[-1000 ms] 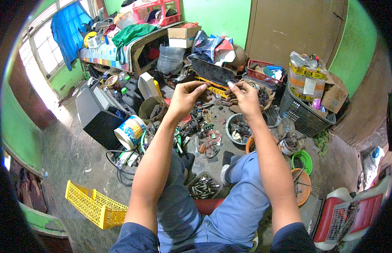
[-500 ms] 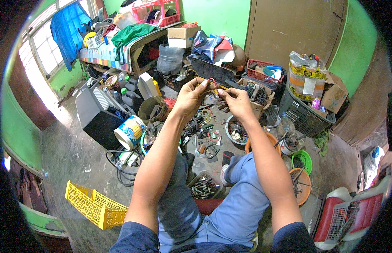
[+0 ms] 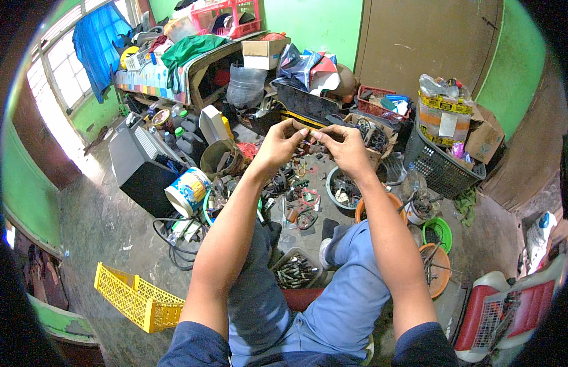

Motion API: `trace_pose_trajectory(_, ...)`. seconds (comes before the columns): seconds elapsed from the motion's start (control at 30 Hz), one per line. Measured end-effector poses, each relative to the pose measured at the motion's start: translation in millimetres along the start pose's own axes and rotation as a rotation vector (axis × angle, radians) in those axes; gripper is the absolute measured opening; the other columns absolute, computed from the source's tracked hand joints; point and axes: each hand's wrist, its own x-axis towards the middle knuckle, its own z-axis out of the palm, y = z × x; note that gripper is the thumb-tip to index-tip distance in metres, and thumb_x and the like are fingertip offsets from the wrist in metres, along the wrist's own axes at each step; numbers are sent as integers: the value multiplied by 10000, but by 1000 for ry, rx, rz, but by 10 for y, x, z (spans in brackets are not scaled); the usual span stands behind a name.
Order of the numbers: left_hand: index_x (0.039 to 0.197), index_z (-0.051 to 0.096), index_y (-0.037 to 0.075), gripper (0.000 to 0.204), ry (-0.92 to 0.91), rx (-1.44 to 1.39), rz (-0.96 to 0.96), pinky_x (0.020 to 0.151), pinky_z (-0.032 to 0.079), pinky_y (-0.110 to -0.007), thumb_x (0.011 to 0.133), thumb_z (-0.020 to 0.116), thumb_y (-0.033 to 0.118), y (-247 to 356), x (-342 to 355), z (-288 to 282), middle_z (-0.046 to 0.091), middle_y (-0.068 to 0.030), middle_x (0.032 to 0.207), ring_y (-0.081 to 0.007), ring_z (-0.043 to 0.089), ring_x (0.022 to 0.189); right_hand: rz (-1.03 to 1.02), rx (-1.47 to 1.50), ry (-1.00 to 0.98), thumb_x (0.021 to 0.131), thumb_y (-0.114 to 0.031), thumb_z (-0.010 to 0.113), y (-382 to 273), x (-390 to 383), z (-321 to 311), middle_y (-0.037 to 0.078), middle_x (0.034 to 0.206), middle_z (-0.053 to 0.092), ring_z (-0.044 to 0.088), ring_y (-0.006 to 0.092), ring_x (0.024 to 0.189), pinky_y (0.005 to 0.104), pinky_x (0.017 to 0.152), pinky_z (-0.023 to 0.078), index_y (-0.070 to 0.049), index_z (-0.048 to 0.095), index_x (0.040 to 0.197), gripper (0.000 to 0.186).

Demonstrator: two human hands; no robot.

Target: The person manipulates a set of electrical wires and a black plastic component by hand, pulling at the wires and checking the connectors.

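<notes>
My left hand (image 3: 286, 142) and my right hand (image 3: 339, 144) are raised over the floor litter with their fingertips meeting. Both pinch at a small dark thing between them, too small and hidden to make out. Below them lie loose electronic parts and wires (image 3: 305, 199), a grey tub of small parts (image 3: 343, 186), a cardboard box of tangled cables (image 3: 372, 137) and a tray of small metal cylinders (image 3: 295, 270) between my legs. A black and yellow case (image 3: 305, 107) lies open just beyond my fingers.
A black computer case (image 3: 134, 183) and white bucket (image 3: 187, 192) stand left, a yellow plastic crate (image 3: 137, 296) lower left. To the right are a dark laundry basket (image 3: 443, 174), orange basin (image 3: 438, 272) and red-and-white object (image 3: 504, 312). A cluttered bench (image 3: 149, 85) stands at the back.
My hands have drawn closer, from apart to fingertips meeting. A thin red piece, like wire, showed between them half a second ago; it is hidden now.
</notes>
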Motion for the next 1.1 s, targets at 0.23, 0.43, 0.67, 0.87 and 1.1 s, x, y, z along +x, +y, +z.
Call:
trace_pose_trajectory(0.23, 1135, 687, -20, 283, 45, 74, 42, 800, 486, -265, 968, 654, 207, 43, -33, 28, 712, -46, 972, -94, 607, 886, 254, 146, 23, 895, -210, 732, -119, -14, -26, 21, 744, 716, 590, 66, 614, 246, 573, 451, -8, 762, 902, 205)
trace_pose_trajectory(0.43, 1165, 706, -7, 303, 60, 214, 9, 738, 499, -253, 950, 681, 206, 6, 4, -21, 723, -24, 913, -72, 596, 809, 364, 416, 50, 932, -181, 688, -83, 16, -125, 52, 844, 717, 664, 115, 688, 258, 606, 521, -17, 724, 978, 174)
trace_pose_trajectory(0.67, 1171, 708, 15, 308, 87, 250, 89, 756, 512, -268, 939, 692, 216, 98, -43, 17, 739, -42, 951, -86, 623, 825, 461, 672, 124, 944, -154, 672, -89, 7, -167, 108, 895, 703, 724, 201, 780, 308, 672, 620, -1, 657, 1043, 183)
trace_pose_trajectory(0.87, 1143, 721, 28, 301, 100, 479, 205, 792, 532, -294, 888, 735, 187, 163, -92, 81, 757, -121, 983, -120, 682, 861, 419, 676, 211, 928, -122, 685, -118, 15, -153, 143, 872, 705, 737, 238, 747, 304, 654, 626, 36, 641, 986, 174)
trace_pose_trajectory(1.1, 1056, 744, 21, 234, 185, 544, 344, 699, 535, -291, 865, 746, 157, 85, -79, 34, 756, -136, 903, -104, 688, 754, 374, 652, 179, 925, -107, 687, -155, 1, -134, 150, 878, 706, 734, 238, 741, 301, 654, 625, 56, 645, 994, 182)
